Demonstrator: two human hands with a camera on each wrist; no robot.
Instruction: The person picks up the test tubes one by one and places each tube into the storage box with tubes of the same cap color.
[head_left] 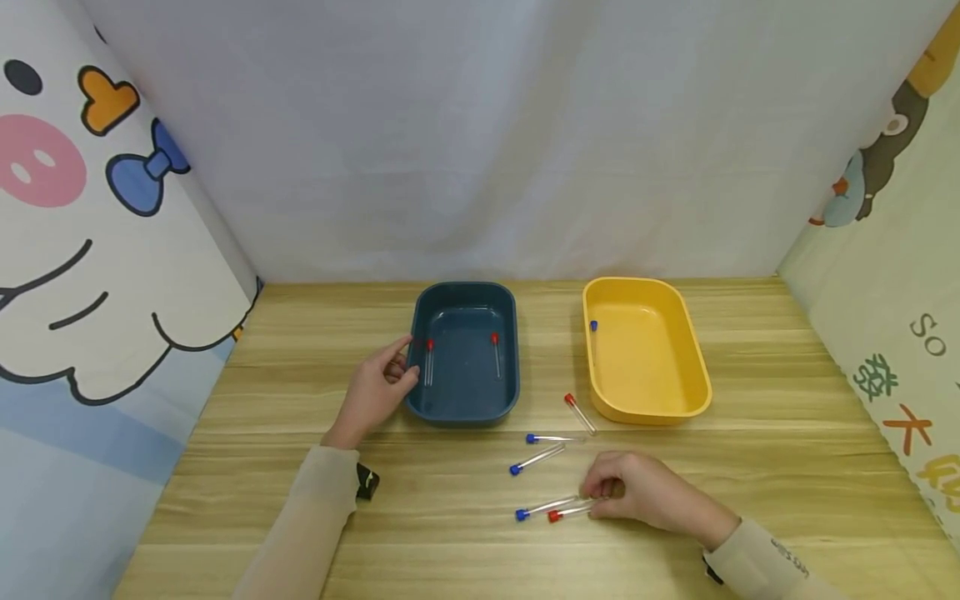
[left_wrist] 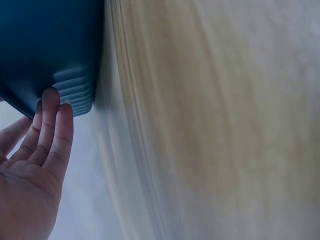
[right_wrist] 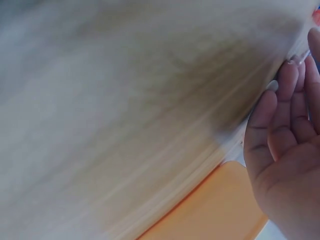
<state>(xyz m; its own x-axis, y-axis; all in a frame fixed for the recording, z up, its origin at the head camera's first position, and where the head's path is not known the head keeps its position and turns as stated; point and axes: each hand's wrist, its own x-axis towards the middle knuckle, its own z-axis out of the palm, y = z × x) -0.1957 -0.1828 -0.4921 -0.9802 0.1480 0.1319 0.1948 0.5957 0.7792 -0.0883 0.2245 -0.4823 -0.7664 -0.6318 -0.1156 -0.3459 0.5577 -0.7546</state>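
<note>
My right hand [head_left: 637, 492] pinches the clear end of a red-capped test tube [head_left: 572, 512] lying on the table. Right beside it lies a blue-capped test tube [head_left: 543, 508]. In the right wrist view, the fingers [right_wrist: 285, 90] bend toward the tube's end, most of which is hidden. My left hand [head_left: 375, 392] touches the left side of a dark blue tray [head_left: 463, 417]. From the left wrist, its fingers [left_wrist: 50, 120] look fairly straight against the tray's outer wall. Inside that tray are two red-capped test tubes, one left [head_left: 429, 367] and one right [head_left: 497, 357].
A yellow tray [head_left: 651, 417] stands right of the blue one, with a blue-capped test tube [head_left: 594, 342] along its left wall. Between trays and right hand lie a red-capped tube [head_left: 581, 415] and two blue-capped tubes, one above [head_left: 555, 438], one below [head_left: 538, 459]. Curtains enclose the wooden table.
</note>
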